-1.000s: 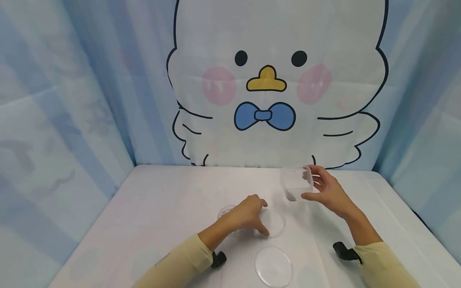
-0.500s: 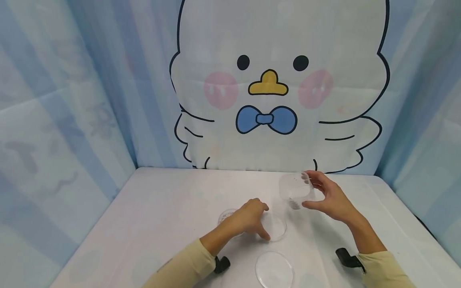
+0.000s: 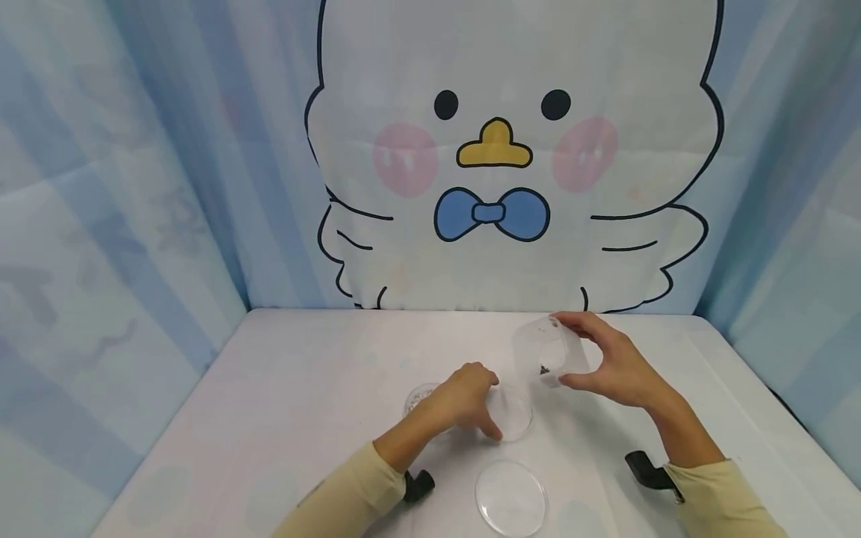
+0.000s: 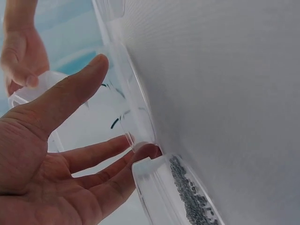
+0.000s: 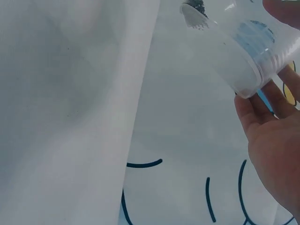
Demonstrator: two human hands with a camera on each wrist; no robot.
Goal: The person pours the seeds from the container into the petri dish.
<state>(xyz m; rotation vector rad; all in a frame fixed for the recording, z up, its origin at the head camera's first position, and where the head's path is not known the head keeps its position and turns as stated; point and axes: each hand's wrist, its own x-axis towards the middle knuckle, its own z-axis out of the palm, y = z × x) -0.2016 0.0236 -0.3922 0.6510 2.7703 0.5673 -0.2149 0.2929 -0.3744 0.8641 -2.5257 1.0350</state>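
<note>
My right hand holds a clear plastic cup raised over the table, gripping it between thumb and fingers. The cup tilts toward the left, and a small clump of dark grains shows inside. My left hand spans a shallow clear round dish, its thumb and fingers at the rim. Right beside those fingers stands a second clear dish with grey granules in it; in the head view the left hand partly hides this dish.
A clear round lid or dish lies on the white table nearer the front. Black wrist mounts hang from both sleeves. Patterned cloth with a cartoon bird hangs behind the table, with blue curtains at the sides.
My right hand has moved slightly left and tipped the cup further. The grey patch inside has become a smaller dark clump. My left hand stays at the dish.
</note>
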